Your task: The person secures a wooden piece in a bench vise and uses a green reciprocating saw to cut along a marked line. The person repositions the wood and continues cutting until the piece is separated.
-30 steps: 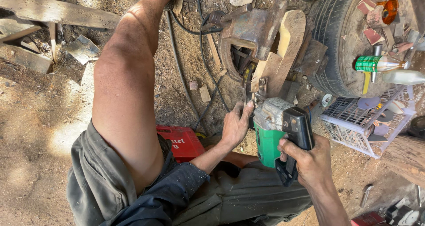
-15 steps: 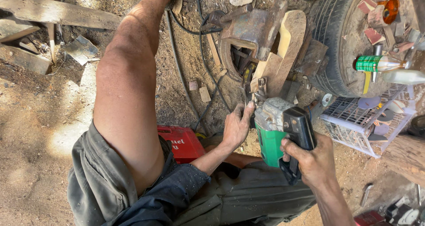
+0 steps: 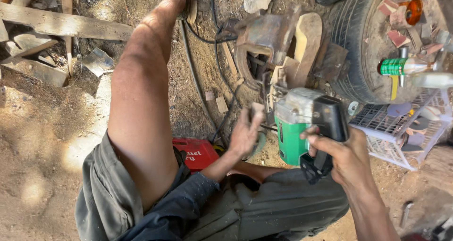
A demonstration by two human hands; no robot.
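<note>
My right hand (image 3: 347, 158) grips the black handle of a green and grey power tool (image 3: 302, 123) held over my lap. My left hand (image 3: 245, 132) is at the tool's left side, fingers curled near its front end, touching or nearly touching it. Past the tool, a shaped wooden piece (image 3: 306, 38) leans against a rusty metal stand (image 3: 264, 38) on the dirt. A black cable (image 3: 198, 80) runs along the ground beside my bare leg (image 3: 141, 104).
A tyre (image 3: 354, 47) with scraps on it lies at the upper right. A white plastic basket (image 3: 401, 128) and a green spray can (image 3: 394, 66) sit at right. A red box (image 3: 196, 153) lies by my knee. Wooden planks (image 3: 61, 24) lie at the upper left.
The tool has been lifted nearer to the camera. My left hand stays at its left side.
</note>
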